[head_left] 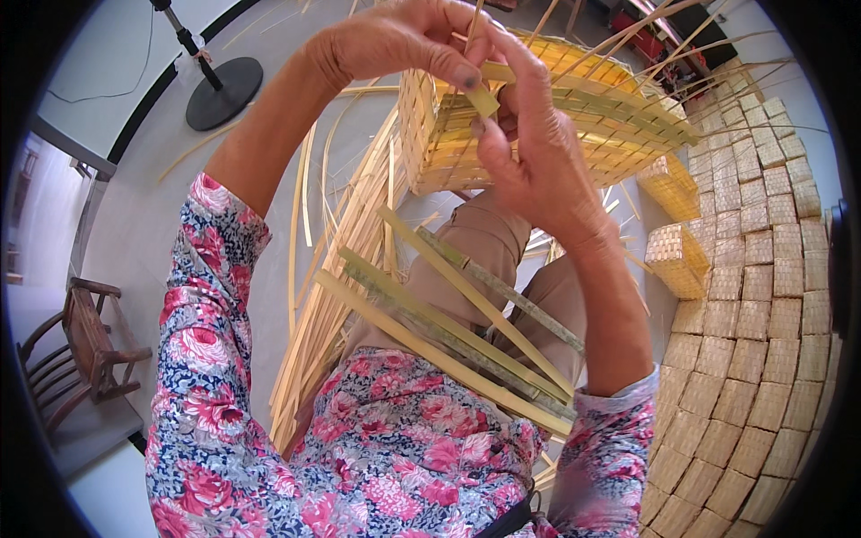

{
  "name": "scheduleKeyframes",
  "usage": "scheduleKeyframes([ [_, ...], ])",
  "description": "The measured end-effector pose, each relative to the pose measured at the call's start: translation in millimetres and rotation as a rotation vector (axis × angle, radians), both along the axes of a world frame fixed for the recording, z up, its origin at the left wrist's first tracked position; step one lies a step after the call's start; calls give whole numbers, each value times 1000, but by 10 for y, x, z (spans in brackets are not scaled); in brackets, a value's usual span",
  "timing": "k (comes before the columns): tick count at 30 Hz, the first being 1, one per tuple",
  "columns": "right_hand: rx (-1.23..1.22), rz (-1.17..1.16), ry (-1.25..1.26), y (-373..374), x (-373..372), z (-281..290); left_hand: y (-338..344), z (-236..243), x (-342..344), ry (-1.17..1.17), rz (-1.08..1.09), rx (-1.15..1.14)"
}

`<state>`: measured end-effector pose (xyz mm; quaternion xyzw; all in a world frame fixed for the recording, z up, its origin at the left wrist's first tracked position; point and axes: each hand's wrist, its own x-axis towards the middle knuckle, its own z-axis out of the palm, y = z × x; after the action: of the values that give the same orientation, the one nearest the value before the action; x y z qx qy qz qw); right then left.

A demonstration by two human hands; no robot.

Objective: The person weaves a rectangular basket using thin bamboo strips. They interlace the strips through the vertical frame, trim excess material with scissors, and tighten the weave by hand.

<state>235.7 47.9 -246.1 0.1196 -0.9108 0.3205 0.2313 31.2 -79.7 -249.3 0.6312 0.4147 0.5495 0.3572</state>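
A woven bamboo basket (619, 143) with long unwoven ends sticking up from its rim is in front of my knees. At its near left corner both of my hands meet. The thumb and fingers of my left hand (404, 43) pinch a short end of a green-yellow bamboo strip (485, 100). My right hand (547, 166) is closed on the same strip from the right, its thumb just below the strip's end. Some of its fingertips are hidden behind the strip and the weave. Several split bamboo strips (430, 336) lie across my lap.
Beside my left leg lies a large bundle of pale bamboo strips (318, 296). Many small woven boxes (749, 359) stand in rows on the right, with two yellow ones (677, 260) nearer. A wooden chair (85, 345) is at left, a round black stand base (224, 92) at upper left.
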Motion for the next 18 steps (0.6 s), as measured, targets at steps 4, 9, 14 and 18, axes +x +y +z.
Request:
scheduleKeyframes([
  [4,74,57,-88,106,-2,209,65,38,20,-156,23,12],
  [9,163,128,13,243,-122,192,65,114,60,-99,72,30],
  [14,86,86,69,185,-72,142,52,136,235,-220,123,4],
  [18,68,38,159,189,-107,47,32,217,266,26,185,13],
])
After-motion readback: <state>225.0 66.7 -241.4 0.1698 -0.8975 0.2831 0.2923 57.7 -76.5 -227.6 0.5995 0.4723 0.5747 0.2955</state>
